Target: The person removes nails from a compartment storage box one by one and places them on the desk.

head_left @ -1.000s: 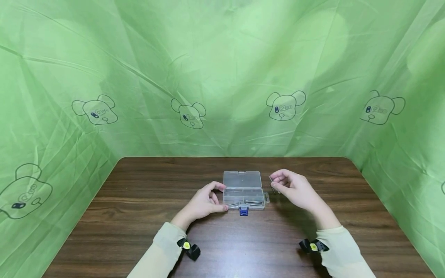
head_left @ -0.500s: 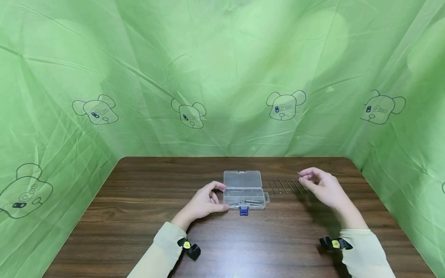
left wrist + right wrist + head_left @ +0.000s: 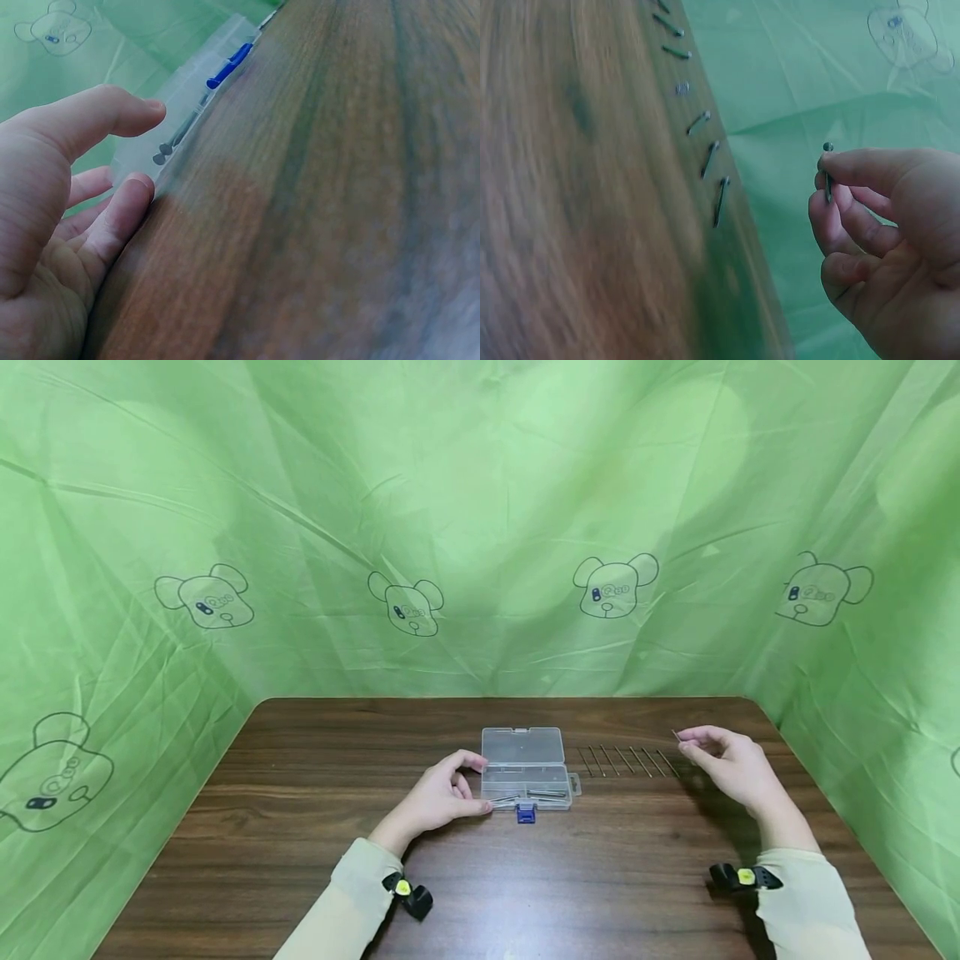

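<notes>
My right hand [image 3: 731,764] pinches a thin, grey metal nail [image 3: 828,189]; my left hand [image 3: 442,793], fingers spread, touches a clear rectangular plastic box [image 3: 525,776].

Clear plastic box [image 3: 523,775]: flat, lid [image 3: 521,747] open toward 12 o'clock, blue latch [image 3: 527,814] at 6; my left hand [image 3: 442,793] grips its 9 o'clock end. Loose nails [image 3: 547,793] lie inside. Row of nails [image 3: 625,762]: slim, metal, spaced apart, near the box's 3 o'clock side. Single nail [image 3: 828,192]: pinched in my right hand [image 3: 889,217], past the row's 3 o'clock end.
</notes>
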A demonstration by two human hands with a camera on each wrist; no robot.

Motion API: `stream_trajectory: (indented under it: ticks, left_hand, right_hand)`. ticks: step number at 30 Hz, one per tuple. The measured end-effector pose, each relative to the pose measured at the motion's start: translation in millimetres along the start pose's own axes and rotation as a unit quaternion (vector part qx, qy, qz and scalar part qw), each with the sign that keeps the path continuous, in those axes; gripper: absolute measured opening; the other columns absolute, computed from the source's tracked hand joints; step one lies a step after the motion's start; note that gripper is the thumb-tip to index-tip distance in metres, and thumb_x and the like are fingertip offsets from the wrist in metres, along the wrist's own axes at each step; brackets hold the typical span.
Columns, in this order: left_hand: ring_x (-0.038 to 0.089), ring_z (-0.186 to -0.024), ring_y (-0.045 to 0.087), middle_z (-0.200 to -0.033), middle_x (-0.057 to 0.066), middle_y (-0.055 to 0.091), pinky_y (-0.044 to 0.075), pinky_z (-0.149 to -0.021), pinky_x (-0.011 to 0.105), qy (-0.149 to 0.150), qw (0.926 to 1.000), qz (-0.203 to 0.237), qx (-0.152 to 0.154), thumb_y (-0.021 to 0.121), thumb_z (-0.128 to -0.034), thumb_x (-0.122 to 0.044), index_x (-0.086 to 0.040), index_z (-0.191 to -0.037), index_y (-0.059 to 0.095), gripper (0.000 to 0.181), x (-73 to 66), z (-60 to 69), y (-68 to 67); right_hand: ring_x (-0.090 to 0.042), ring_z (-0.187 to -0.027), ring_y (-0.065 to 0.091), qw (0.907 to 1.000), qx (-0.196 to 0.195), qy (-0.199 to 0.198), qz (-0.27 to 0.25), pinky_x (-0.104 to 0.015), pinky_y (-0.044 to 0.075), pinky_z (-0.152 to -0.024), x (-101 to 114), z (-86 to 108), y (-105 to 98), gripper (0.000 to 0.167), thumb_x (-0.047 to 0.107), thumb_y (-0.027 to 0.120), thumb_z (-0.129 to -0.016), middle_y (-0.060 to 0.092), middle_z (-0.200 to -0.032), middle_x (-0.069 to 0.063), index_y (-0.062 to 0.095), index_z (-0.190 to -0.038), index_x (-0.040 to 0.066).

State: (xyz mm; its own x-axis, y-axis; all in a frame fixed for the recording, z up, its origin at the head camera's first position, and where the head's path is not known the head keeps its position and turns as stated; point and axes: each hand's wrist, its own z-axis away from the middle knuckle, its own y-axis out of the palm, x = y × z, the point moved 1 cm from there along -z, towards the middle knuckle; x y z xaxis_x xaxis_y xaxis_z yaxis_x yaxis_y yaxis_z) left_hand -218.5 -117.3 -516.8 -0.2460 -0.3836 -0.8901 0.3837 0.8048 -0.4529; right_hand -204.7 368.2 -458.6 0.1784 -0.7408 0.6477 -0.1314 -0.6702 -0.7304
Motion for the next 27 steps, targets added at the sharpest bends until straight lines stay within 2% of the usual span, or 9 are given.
stream_trajectory:
  ticks: [3,9,12,17,21,27]
  left_hand:
    - [0.013,-0.069,0.063,-0.096,0.007,0.071,0.053,-0.063,0.023,0.003,1.0000,0.000,-0.001,0.098,-0.0837,-0.022,-0.015,-0.140,0.065,0.066,0.0,0.2,0.3]
    - [0.014,-0.070,0.064,-0.103,0.007,0.072,0.054,-0.064,0.024,0.004,1.0000,-0.004,0.000,0.098,-0.0842,-0.023,-0.014,-0.140,0.065,0.065,0.4,-0.6,0.5]
    - [0.014,-0.072,0.066,-0.111,0.004,0.072,0.056,-0.066,0.026,0.004,1.0000,-0.008,0.002,0.097,-0.0848,-0.024,-0.015,-0.141,0.065,0.065,-0.2,-1.3,0.9]
    - [0.014,-0.073,0.066,-0.116,0.003,0.071,0.056,-0.066,0.025,0.003,1.0000,-0.006,0.002,0.097,-0.0846,-0.023,-0.014,-0.141,0.065,0.066,-2.0,-1.3,1.4]
    - [0.013,-0.074,0.066,-0.122,0.002,0.071,0.056,-0.067,0.025,0.000,1.0000,-0.003,0.000,0.097,-0.0842,-0.023,-0.014,-0.140,0.065,0.065,-3.7,-0.4,0.8]
    - [0.014,-0.074,0.065,-0.126,0.002,0.070,0.055,-0.066,0.025,0.000,1.0000,-0.001,-0.003,0.097,-0.0842,-0.023,-0.014,-0.140,0.065,0.065,-4.6,0.9,-0.2]
  right_hand:
    - [-0.002,-0.083,0.066,1.0000,-0.001,0.001,0.003,-0.022,0.049,-0.071,-7,1.7,-1,0.026,0.024,0.074,-0.108,0.081,-0.104,-0.011,0.078,-0.127,0.007]
    - [-0.013,-0.071,0.071,0.9997,0.004,0.014,0.018,-0.023,0.049,-0.070,-23,1.8,3,0.025,0.023,0.074,-0.107,0.080,-0.093,-0.007,0.078,-0.125,0.006]
    - [-0.008,-0.070,0.069,0.9992,0.003,0.026,0.028,-0.023,0.049,-0.069,-31,2.8,6,0.025,0.024,0.075,-0.106,0.081,-0.093,-0.006,0.079,-0.122,0.005]
    - [0.000,-0.078,0.063,0.9988,0.001,0.036,0.034,-0.024,0.048,-0.071,-39,3.2,11,0.025,0.027,0.077,-0.105,0.081,-0.100,-0.009,0.081,-0.118,0.006]
    - [-0.001,-0.081,0.062,0.9984,0.002,0.038,0.042,-0.027,0.048,-0.072,-42,2.2,15,0.024,0.028,0.078,-0.104,0.081,-0.103,-0.009,0.083,-0.115,0.008]
    - [-0.004,-0.080,0.065,0.9974,0.001,0.031,0.064,-0.035,0.050,-0.076,-44,-0.7,20,0.020,0.026,0.080,-0.102,0.082,-0.096,-0.005,0.083,-0.111,0.009]
